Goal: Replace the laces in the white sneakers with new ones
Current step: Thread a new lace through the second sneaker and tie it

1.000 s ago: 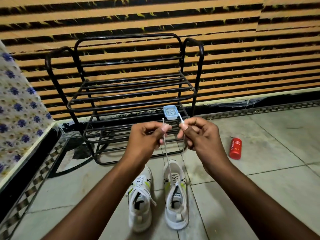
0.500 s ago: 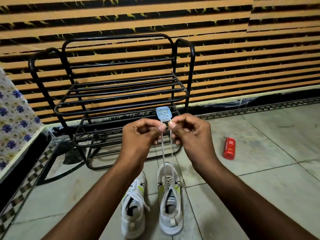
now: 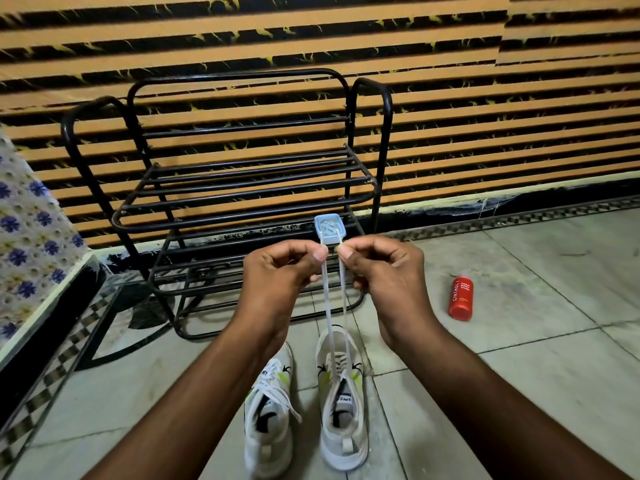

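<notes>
Tiles (image 3: pixel 519 393) underfoot, striped wall (image 3: pixel 485 98) behind rack (image 3: pixel 242 188).

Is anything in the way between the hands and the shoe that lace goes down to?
Nothing visible. The left hand and right hand pinch the white lace, which hangs freely down to the right sneaker. The left sneaker sits beside it, apart.

Hands (image 3: pixel 334 268) drawn together (thumbs nearly touching), lace (image 3: pixel 330 306) strands now parallel
</notes>
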`<action>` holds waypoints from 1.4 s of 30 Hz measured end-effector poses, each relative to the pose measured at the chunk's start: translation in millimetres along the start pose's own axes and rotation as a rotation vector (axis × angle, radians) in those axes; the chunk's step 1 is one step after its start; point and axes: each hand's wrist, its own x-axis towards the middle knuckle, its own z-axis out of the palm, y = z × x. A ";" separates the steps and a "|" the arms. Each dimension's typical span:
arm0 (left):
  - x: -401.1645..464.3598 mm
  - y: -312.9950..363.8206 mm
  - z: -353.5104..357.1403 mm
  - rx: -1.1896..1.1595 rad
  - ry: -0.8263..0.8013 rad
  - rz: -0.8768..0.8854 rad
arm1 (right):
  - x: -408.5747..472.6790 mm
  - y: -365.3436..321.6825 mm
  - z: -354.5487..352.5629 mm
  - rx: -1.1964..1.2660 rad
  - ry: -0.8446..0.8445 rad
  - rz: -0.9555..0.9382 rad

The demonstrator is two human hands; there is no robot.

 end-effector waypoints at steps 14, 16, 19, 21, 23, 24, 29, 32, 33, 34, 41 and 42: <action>-2.0 -0.4 3.8 0.030 0.001 0.004 | -1.1 -1.9 -0.2 0.002 -0.005 0.014; -2.1 -0.4 3.1 0.035 0.000 0.007 | -1.1 -2.1 -0.7 -0.001 -0.002 0.011; -1.9 -0.7 1.6 0.031 -0.002 0.002 | -1.5 -1.9 -1.8 -0.009 -0.003 0.003; -1.5 -1.8 1.0 0.031 -0.003 0.001 | -1.3 -1.1 -2.9 -0.010 -0.004 0.004; -1.1 -2.9 0.6 0.026 -0.002 0.004 | -0.9 -0.5 -3.7 -0.009 -0.004 0.006; -1.3 -3.3 0.3 0.022 -0.004 0.008 | -1.0 -0.4 -3.9 -0.008 -0.004 0.007; -1.0 -7.8 -1.6 0.004 -0.040 -0.003 | -0.8 2.3 -6.6 -0.045 -0.008 -0.004; 0.4 -16.9 -5.4 -0.061 -0.072 -0.056 | 0.4 10.2 -12.5 -0.049 -0.038 0.018; 1.2 -20.8 -6.9 -0.096 -0.063 -0.085 | 0.5 14.3 -15.7 -0.061 -0.053 0.027; 2.0 -25.6 -8.9 -0.111 -0.044 -0.109 | 0.5 19.8 -19.2 -0.084 -0.069 0.033; 4.6 -99.7 -32.8 0.504 -0.085 -0.219 | 0.2 84.9 -49.1 -0.487 -0.091 0.087; 2.9 -114.4 -38.0 0.629 -0.135 -0.225 | -1.6 96.1 -53.8 -0.528 -0.106 0.112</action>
